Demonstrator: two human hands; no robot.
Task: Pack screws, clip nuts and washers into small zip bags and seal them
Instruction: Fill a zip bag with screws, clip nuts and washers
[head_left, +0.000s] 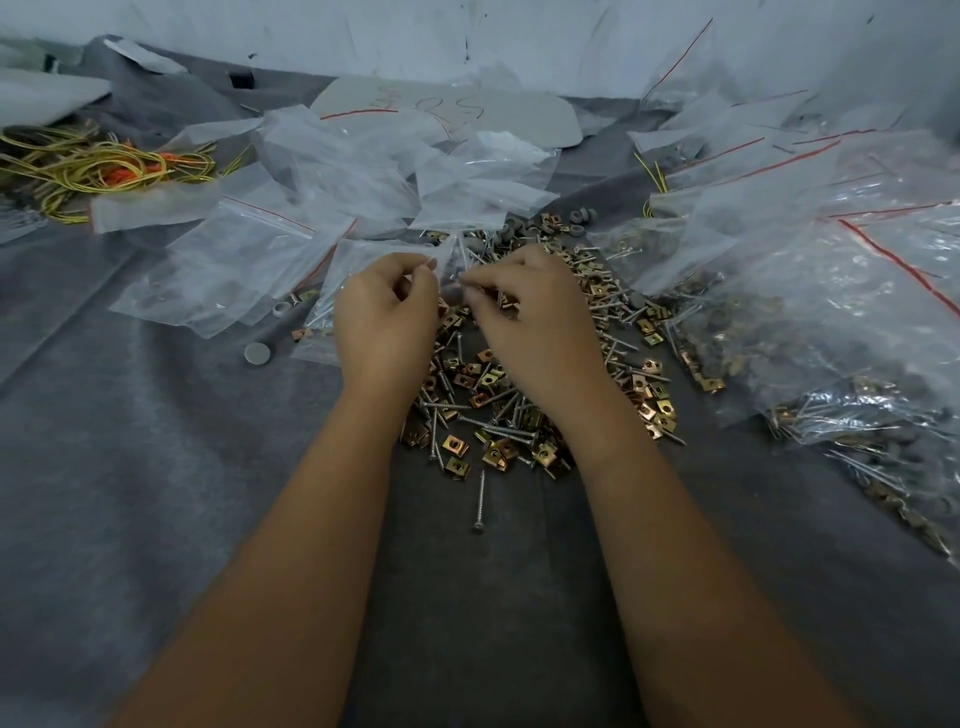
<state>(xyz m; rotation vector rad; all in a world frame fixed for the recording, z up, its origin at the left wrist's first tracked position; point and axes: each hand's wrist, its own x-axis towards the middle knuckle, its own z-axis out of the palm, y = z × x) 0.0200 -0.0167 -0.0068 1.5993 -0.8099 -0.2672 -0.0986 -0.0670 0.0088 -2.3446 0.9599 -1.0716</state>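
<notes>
Fingers of left hand (387, 317) and right hand (524, 322) pinch zip bag (447, 260).

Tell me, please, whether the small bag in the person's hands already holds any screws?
Yes: thin screws show through the clear small bag pinched by the left hand and right hand. Whether its mouth is sealed: cannot tell.

Clear zip bag (363, 270) beside loose screws, clip nuts (519, 410)

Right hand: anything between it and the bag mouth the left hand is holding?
Nothing visible. The left hand pinches the bag at its top edge; the right hand pinches something small, seemingly screws, right at that edge. Fingers of both hands nearly meet above the loose pile.
</notes>
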